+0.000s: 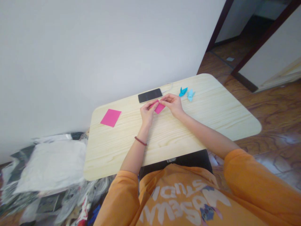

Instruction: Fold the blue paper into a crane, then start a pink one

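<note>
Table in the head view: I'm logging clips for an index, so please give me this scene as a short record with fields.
left hand: pinches small pink paper
right hand: fingertips on the same paper's far part
pink sheet: lies flat, left on the table
phone: beyond the hands, screen dark, white cable at its right end
folded paper shapes: two, darker blue and light blue, right of the phone

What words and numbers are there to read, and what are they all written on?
"STUDI": upside down on the orange shirt; any further letters are unclear.
"MUSEUM", probably: also upside down on the shirt, but too distorted to be sure.
The red-and-white packet is too blurred to read.
No writing shows on the phone, the small pink paper or the pink square.
No numbers can be read.
</note>
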Demonstrator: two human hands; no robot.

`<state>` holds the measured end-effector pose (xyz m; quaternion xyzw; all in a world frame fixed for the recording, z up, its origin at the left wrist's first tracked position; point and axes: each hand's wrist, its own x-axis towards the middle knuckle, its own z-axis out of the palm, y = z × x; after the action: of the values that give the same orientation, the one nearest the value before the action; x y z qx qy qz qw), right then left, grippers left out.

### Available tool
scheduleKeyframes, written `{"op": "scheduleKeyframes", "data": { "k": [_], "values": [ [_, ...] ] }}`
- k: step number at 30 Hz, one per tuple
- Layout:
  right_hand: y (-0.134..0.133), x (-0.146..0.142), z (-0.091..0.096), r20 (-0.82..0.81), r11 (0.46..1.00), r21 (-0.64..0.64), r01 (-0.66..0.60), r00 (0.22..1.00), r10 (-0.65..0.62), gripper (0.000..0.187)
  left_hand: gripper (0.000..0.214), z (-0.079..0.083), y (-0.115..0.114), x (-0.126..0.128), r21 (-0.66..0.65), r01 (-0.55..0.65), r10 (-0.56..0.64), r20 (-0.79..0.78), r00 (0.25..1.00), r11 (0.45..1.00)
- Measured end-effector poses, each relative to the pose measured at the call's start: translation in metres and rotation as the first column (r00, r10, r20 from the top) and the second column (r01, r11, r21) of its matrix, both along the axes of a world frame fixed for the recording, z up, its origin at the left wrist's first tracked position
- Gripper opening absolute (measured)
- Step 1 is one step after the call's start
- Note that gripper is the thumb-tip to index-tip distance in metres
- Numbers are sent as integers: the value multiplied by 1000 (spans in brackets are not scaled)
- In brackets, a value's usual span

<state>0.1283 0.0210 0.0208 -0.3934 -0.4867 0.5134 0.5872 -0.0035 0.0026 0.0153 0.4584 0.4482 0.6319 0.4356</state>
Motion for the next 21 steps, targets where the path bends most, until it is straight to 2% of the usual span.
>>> {"op": "scheduleKeyframes", "data": {
  "k": [11,21],
  "values": [
    [0,0,0,36,999,28,27,999,-28,33,19,-2,1,1,8,-21,21,-9,1000,1000],
    [6,3,-7,136,998,-11,-66,988,67,40,14,-6,7,-9,23,-133,134,-58,989,991]
  ]
}}
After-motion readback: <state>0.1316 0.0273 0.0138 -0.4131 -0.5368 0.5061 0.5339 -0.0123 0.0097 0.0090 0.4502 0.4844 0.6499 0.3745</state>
